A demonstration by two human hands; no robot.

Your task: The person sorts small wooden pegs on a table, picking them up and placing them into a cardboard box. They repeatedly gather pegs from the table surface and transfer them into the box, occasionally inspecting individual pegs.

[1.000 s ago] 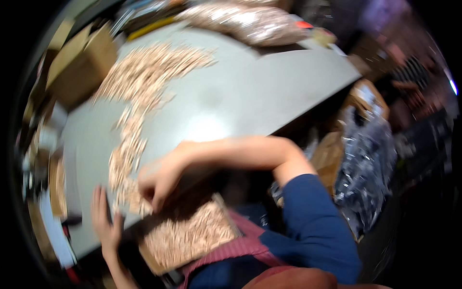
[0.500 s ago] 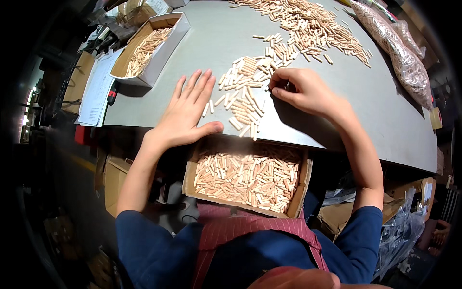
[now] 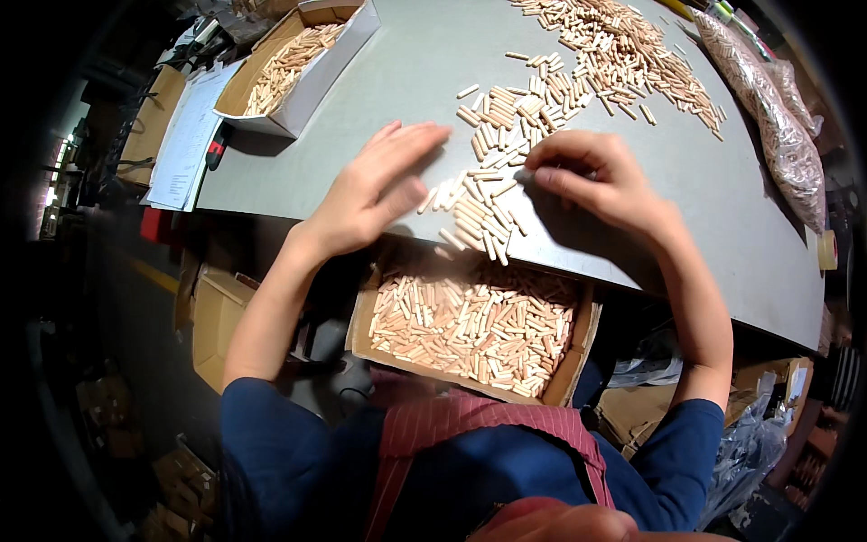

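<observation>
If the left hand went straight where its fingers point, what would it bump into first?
The left hand would probably meet the pegs first, but its height is unclear, so it might pass over them.

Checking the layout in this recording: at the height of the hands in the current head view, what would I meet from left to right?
Paper sheets → left hand → loose wooden pegs → right hand → filled clear plastic bag.
</observation>
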